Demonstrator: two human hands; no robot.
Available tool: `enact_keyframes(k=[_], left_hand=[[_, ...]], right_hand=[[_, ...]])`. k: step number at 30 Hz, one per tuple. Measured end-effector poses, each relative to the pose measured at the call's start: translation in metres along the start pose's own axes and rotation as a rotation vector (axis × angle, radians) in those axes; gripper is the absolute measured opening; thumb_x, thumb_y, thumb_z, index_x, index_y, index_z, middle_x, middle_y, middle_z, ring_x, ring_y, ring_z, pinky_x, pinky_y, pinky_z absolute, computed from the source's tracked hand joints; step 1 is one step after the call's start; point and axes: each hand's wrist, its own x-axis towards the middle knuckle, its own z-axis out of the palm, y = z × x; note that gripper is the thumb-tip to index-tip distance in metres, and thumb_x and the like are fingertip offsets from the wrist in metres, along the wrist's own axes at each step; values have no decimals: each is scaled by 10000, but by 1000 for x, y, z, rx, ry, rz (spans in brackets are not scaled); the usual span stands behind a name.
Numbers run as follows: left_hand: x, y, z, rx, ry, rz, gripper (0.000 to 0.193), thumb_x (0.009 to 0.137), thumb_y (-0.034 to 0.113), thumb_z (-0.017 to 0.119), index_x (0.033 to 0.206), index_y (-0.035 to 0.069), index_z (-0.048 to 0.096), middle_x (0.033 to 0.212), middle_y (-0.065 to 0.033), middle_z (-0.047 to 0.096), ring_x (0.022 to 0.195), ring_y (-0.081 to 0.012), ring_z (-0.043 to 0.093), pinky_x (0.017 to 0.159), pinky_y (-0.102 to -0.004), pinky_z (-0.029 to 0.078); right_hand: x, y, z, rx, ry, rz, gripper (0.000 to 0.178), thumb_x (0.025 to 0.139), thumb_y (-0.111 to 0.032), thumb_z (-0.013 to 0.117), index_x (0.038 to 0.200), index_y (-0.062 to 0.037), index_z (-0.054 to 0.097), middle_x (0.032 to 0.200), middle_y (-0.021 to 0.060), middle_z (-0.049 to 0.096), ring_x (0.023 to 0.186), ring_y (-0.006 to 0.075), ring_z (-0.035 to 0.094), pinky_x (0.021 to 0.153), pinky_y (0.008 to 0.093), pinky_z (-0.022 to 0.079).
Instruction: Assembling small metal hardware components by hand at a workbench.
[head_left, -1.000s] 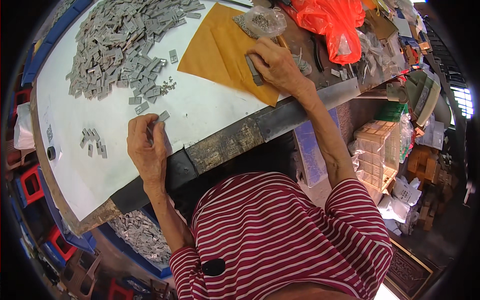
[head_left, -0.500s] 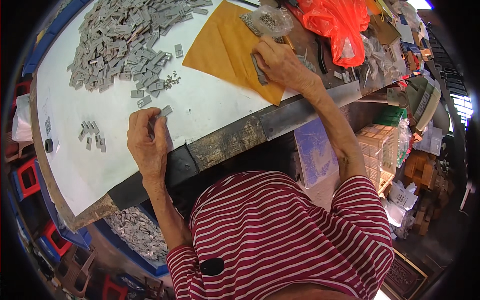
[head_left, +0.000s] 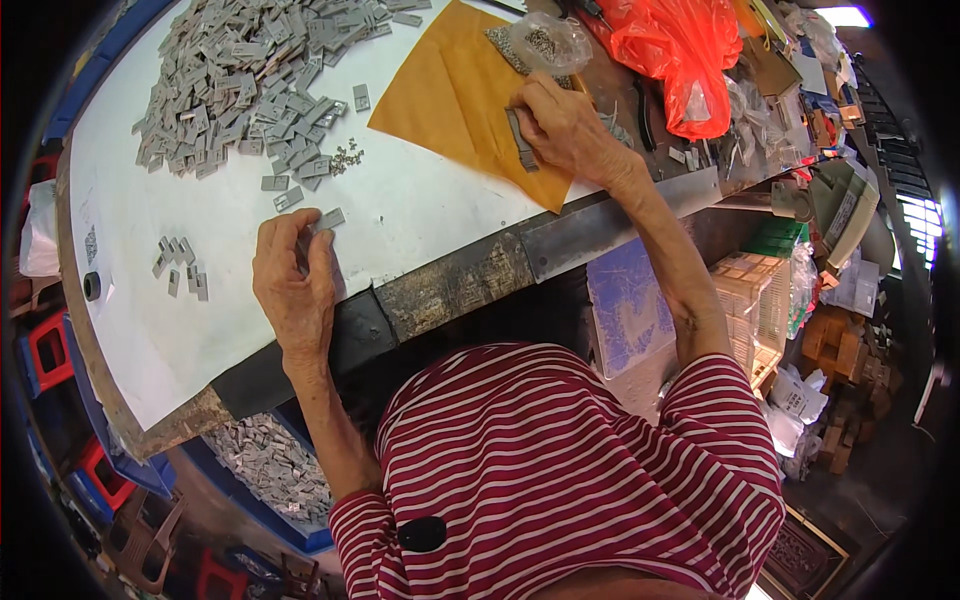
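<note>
My left hand [head_left: 295, 275] rests at the near side of the white sheet [head_left: 440, 215], with thumb and forefinger closed on a small grey rectangular plate [head_left: 329, 218]. Over the brown paper [head_left: 430, 95], my right hand [head_left: 570, 130] has its fingers curled in. They are at a dark grey strip [head_left: 522, 142] lying there; its contact with the fingertips, and whatever they pinch, is hidden. Beyond that hand lies a clear plastic bag [head_left: 550, 42] with small metal bits. Past my left hand, a few loose grey plates and a scatter of tiny metal pieces [head_left: 347, 156] lie by the big heap of plates [head_left: 235, 85].
Several grey pieces [head_left: 180, 265] and a black ring [head_left: 92, 286] lie at the left. A red plastic bag [head_left: 670, 60] and black-handled tool [head_left: 643, 115] are at the right. Below the worn table edge [head_left: 460, 285] stands a blue bin [head_left: 200, 465] of grey parts.
The whole view has shifted very slightly. Both hands stay in nearly the same places, and nothing has visibly been taken up or let go.
</note>
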Motion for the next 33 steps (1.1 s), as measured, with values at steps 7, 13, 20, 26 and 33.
enact_keyframes(k=[7, 13, 20, 26, 33], left_hand=[[0, 0, 1, -23, -2, 0, 151, 744, -6, 596, 894, 2, 584, 827, -95, 561, 701, -203, 547, 647, -293, 435], [0, -1, 0, -26, 0, -1, 138, 744, -8, 592, 882, -1, 584, 820, -96, 559, 700, -207, 548, 645, -297, 436], [0, -1, 0, -35, -2, 3, 133, 744, -8, 590, 876, -2, 582, 815, -98, 557, 699, -210, 548, 643, -301, 437], [0, -1, 0, -10, 2, 7, 130, 743, -7, 590, 872, -3, 578, 819, -102, 556, 700, -220, 549, 642, -306, 436], [-1, -1, 1, -10, 8, 9, 129, 739, -3, 593, 866, -1, 571, 818, -102, 552, 712, -225, 548, 654, -311, 431]], right_hand=[[-2, -2, -3, 15, 30, 66, 129, 738, 20, 552, 852, -9, 500, 787, 117, 503, 721, 282, 549, 624, 347, 438], [-2, -1, -3, -4, -19, 66, 128, 754, 9, 554, 865, -6, 490, 795, 128, 498, 705, 307, 544, 595, 360, 439], [-6, 0, -5, -77, -18, 57, 121, 768, -27, 557, 860, -5, 480, 788, 135, 486, 682, 316, 544, 574, 367, 452], [-12, -4, -11, 72, 37, 191, 100, 790, -52, 549, 858, -1, 498, 783, 138, 526, 697, 304, 557, 597, 352, 451], [-14, -5, -10, 161, 64, 341, 104, 811, -68, 554, 862, 17, 525, 736, 96, 547, 639, 179, 552, 584, 287, 442]])
